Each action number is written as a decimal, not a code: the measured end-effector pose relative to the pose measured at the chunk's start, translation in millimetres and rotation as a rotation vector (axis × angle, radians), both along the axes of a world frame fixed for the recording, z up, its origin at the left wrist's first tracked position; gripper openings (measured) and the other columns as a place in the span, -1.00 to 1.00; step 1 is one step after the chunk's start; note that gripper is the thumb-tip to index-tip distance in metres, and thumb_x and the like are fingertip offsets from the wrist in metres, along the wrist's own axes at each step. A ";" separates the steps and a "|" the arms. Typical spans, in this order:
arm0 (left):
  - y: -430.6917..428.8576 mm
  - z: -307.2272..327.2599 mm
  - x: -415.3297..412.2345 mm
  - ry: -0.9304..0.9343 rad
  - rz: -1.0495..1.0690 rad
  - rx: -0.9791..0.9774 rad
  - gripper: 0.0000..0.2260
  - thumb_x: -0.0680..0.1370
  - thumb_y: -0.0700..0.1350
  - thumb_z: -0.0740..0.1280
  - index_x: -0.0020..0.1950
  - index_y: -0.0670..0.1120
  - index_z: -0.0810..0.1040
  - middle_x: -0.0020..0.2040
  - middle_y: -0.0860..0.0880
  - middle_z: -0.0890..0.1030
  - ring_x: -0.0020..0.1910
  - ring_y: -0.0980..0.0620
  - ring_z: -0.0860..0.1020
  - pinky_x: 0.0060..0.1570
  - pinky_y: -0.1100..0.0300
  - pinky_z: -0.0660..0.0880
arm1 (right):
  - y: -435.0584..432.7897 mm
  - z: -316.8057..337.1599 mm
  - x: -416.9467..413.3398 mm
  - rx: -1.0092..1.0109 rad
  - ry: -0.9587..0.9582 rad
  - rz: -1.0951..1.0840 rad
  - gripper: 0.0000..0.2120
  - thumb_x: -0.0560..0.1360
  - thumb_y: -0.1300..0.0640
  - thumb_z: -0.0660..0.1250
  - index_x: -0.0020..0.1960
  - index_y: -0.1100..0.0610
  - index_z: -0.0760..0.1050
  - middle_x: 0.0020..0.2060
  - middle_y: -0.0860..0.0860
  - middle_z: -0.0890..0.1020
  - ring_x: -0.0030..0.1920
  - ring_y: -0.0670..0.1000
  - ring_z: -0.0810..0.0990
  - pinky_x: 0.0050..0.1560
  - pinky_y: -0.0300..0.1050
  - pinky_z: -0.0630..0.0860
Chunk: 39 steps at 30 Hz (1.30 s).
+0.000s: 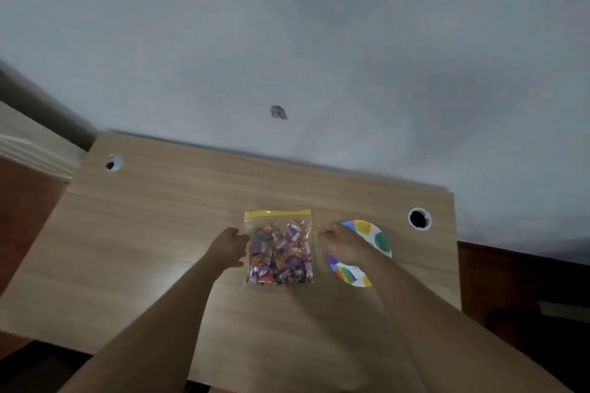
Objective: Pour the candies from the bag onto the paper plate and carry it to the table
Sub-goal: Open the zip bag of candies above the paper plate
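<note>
big wooden desk (153, 233), then the candy bag (278, 247) flat mid-desk, zip apparently shut, paper plate (376, 241) just right of it. my left hand (228, 247) and right hand (338, 242) sit curled at the bag's side edges; real grip, can't tell. i'd pinch the corners, open the zip away from me before tipping.

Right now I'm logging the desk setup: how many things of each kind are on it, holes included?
Candy bag: 1
Paper plate: 1
Cable holes in the desk: 2, namely left hole and right hole
Total: 4
</note>
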<state>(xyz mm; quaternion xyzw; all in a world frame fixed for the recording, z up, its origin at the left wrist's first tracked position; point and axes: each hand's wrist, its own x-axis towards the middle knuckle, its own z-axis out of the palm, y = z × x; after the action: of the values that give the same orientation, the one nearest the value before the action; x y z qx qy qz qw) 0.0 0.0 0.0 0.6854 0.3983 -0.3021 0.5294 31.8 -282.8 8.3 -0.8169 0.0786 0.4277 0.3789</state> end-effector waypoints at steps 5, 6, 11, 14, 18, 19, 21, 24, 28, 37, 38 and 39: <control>-6.8 -25.4 -16.0 -0.007 0.128 -0.124 -0.40 0.68 -0.14 0.38 0.68 -0.16 0.25 0.31 -0.19 0.63 0.17 -0.18 0.69 0.06 -0.05 0.68 | 20.3 -34.7 -25.0 -0.007 0.087 0.010 -0.68 0.57 -0.26 0.24 0.13 -0.06 0.48 0.01 -0.07 0.56 0.01 -0.02 0.57 -0.03 -0.08 0.41; -9.7 -26.7 -18.6 -0.017 0.159 -0.132 -0.48 0.69 -0.16 0.35 0.64 -0.16 0.32 0.27 -0.19 0.65 0.17 -0.18 0.69 0.10 -0.06 0.67 | 22.9 -35.1 -28.6 -0.024 0.103 0.007 -0.61 0.62 -0.26 0.24 0.24 0.01 0.50 0.10 -0.01 0.61 0.10 0.03 0.61 0.02 -0.06 0.42; -18.5 -28.1 -24.5 -0.042 0.232 -0.201 -0.91 0.69 -0.16 0.36 0.17 -0.11 0.63 0.08 -0.17 0.70 -0.03 -0.11 0.65 0.10 -0.07 0.65 | 30.8 -47.7 -37.1 0.024 0.150 -0.079 -0.47 0.67 -0.15 0.27 0.50 0.16 0.41 0.22 0.06 0.60 0.17 0.07 0.58 0.26 -0.01 0.54; -13.5 -32.0 -27.9 -0.060 0.262 -0.239 -0.73 0.69 0.00 0.42 0.32 -0.11 0.64 0.09 -0.19 0.68 -0.01 -0.13 0.64 0.09 -0.08 0.66 | 28.1 -50.4 -36.9 0.039 0.156 -0.052 -0.60 0.66 -0.14 0.26 0.40 0.03 0.40 0.05 -0.09 0.53 0.03 -0.04 0.53 0.01 -0.11 0.47; -13.7 -33.5 -28.2 -0.139 0.203 -0.179 -0.71 0.65 0.06 0.47 0.20 -0.14 0.71 0.13 -0.35 0.69 -0.01 -0.19 0.67 0.08 -0.16 0.71 | 23.9 -35.3 -37.9 0.005 0.027 -0.036 -0.63 0.65 -0.12 0.24 0.33 0.06 0.53 0.11 -0.06 0.67 0.12 0.00 0.65 0.21 0.00 0.53; -14.9 -31.7 -27.5 -0.172 0.169 -0.164 -0.70 0.64 0.07 0.48 0.16 -0.16 0.72 0.15 -0.37 0.69 0.01 -0.21 0.68 0.07 -0.18 0.74 | 22.9 -29.4 -36.5 -0.009 -0.071 -0.051 -0.69 0.68 -0.04 0.25 0.31 0.09 0.57 0.10 -0.03 0.69 0.12 0.03 0.66 0.19 -0.01 0.54; -18.3 -25.5 -26.6 -0.239 0.093 -0.124 -0.72 0.67 0.03 0.45 0.10 -0.19 0.71 0.06 -0.32 0.70 0.00 -0.20 0.70 0.06 -0.25 0.74 | 20.6 -17.2 -30.2 -0.038 -0.285 -0.114 -0.79 0.72 0.09 0.27 0.26 0.13 0.60 0.00 -0.06 0.68 0.06 0.05 0.67 0.07 -0.09 0.49; -27.1 -11.3 -27.8 -0.362 -0.014 -0.053 -0.82 0.71 -0.07 0.40 0.04 -0.13 0.74 -0.19 0.02 0.71 -0.12 -0.09 0.69 -0.01 -0.25 0.75 | 15.2 2.6 -19.5 -0.049 -0.521 -0.097 -0.82 0.67 0.10 0.34 0.23 0.13 0.59 0.08 -0.03 0.68 0.17 0.09 0.65 0.18 0.00 0.55; -37.0 10.8 -37.6 -0.530 -0.199 0.051 -0.86 0.72 -0.11 0.37 0.08 -0.01 0.74 -0.13 0.07 0.75 -0.08 -0.09 0.72 -0.07 -0.04 0.73 | 0.0 25.6 -14.2 -0.079 -0.615 0.234 -0.64 0.66 0.11 0.32 0.44 0.06 0.53 0.36 0.03 0.57 0.39 0.14 0.44 0.47 0.10 0.41; -41.5 39.9 -75.9 -0.824 -0.359 0.212 -0.86 0.68 0.01 0.38 -0.04 0.09 0.69 -0.07 0.01 0.62 -0.07 -0.01 0.65 0.00 -0.15 0.68 | -14.6 72.9 -43.9 0.011 -0.627 0.401 -0.82 0.66 0.13 0.34 0.08 0.12 0.72 -0.09 -0.02 0.77 -0.10 0.04 0.66 0.07 0.13 0.63; -42.9 43.9 -80.5 -0.827 -0.315 0.188 -0.89 0.68 0.03 0.39 -0.02 0.12 0.68 -0.05 0.04 0.63 -0.04 -0.03 0.66 0.02 -0.17 0.69 | -15.1 76.6 -48.9 0.008 -0.616 0.394 -0.84 0.65 0.12 0.35 0.06 0.10 0.72 -0.11 -0.04 0.77 -0.11 0.02 0.66 0.06 0.11 0.64; -44.0 47.4 -84.9 -0.830 -0.267 0.165 -0.94 0.67 0.03 0.41 0.03 0.16 0.68 -0.01 0.07 0.65 0.00 -0.02 0.67 0.04 -0.18 0.69 | -15.0 80.2 -54.3 0.008 -0.612 0.382 -0.85 0.64 0.11 0.36 0.03 0.07 0.72 -0.11 -0.07 0.78 -0.10 0.00 0.69 0.05 0.09 0.65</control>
<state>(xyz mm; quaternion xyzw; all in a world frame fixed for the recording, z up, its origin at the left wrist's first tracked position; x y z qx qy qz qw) -84.9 -44.0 47.4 0.8341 0.0826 -0.0341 0.5443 -22.5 -297.8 88.5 -0.9055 -0.1941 0.2268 0.3014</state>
